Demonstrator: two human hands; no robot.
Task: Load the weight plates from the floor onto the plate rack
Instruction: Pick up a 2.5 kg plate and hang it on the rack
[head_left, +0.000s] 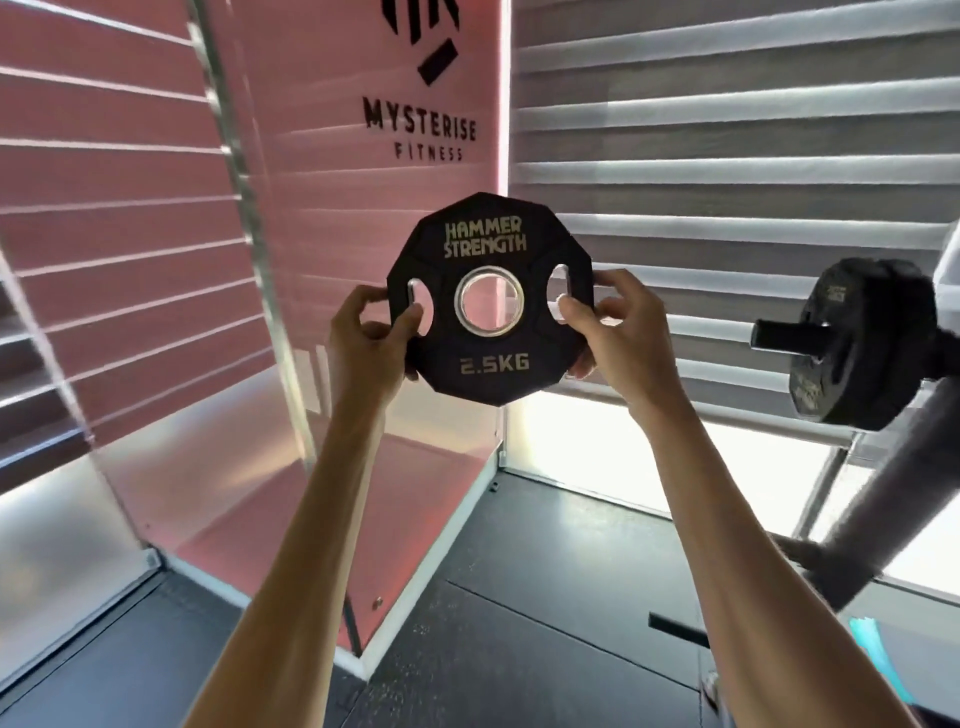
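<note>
I hold a black 2.5 kg weight plate (491, 338) upright in front of me at about chest height, its lettered face toward me. My left hand (363, 338) grips its left edge, with the thumb in the left grip slot. On the right edge my right hand (618, 332) grips the same way, thumb in the right slot. At the right, the plate rack (883, 499) shows a grey slanted post and a black peg (789, 335) that carries several black plates (857, 343). The held plate is left of the peg and apart from it.
A pink panel (363, 208) with a fitness logo stands behind the plate, with pink slatted wall to its left. Grey window blinds (727, 156) fill the back right. The floor (519, 649) is dark rubber matting.
</note>
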